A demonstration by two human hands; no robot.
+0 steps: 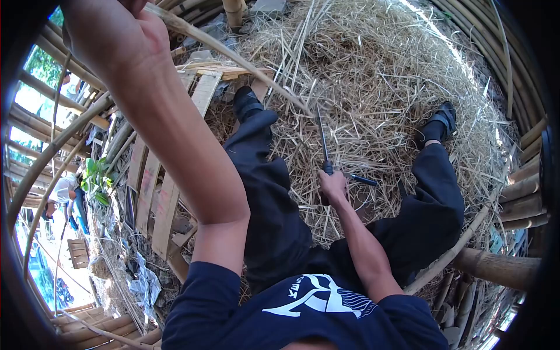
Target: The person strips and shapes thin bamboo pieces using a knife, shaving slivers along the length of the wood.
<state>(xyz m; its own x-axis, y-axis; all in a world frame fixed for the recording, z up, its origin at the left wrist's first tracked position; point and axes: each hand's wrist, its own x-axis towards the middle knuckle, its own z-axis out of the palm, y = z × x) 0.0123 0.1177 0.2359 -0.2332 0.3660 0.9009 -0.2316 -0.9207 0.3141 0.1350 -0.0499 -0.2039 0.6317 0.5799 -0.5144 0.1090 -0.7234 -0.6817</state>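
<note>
My left hand (pixel 125 35) is raised high at the upper left, closed around one end of a long pale bamboo strip (pixel 233 55). Part of its fingers lies beyond the frame's edge. The strip slants down to the right, and its lower end is close to the blade tip; whether they touch I cannot tell. Low between my legs, my right hand (pixel 333 186) grips the dark handle of a knife (pixel 323 137), its long narrow blade pointing away from me. A short dark rod-like object (pixel 364 180) shows just right of that hand.
Straw-like shavings (pixel 373 76) cover the ground around my spread legs. Wooden boards (pixel 166 216) lie to the left. Bamboo poles (pixel 499 269) line the right side, with more bamboo bars on the left. Beyond those bars another person (pixel 62 189) is visible.
</note>
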